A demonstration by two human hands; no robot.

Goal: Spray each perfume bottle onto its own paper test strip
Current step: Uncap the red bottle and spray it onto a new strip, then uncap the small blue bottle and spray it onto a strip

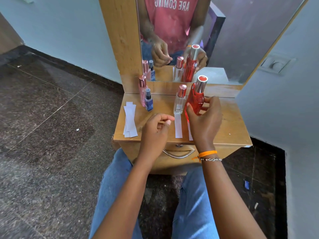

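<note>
While the right hand (204, 118) grips the red bottle (194, 101) by its body, tilted and with its silver cap (201, 84) on, the left hand (156, 130) hovers over the wooden table (229, 121) with fingers loosely curled, holding nothing. The red bottle sits above a paper strip (189, 133) that is mostly hidden by the right hand. Just beside it, a clear bottle (179, 100) stands at the head of a second strip (178, 125).

The main risk, I judge, is the clear bottle: it stands touching or nearly touching the red one, so a sideways swing could knock it over. Spray could also drift onto the neighbouring strip, since the two lie close together, mixing the scents. The cap must come off first; a one-handed pull may make the smooth glass slip.

At the table's left edge a stack of spare strips (129, 120) overhangs the front edge slightly and could be brushed to the floor. A pink bottle (143, 90) and a small blue bottle (148, 101) stand behind it, near the mirror (241, 40). Open room lies on the right side of the table and between the spare strips and the laid strips.
</note>
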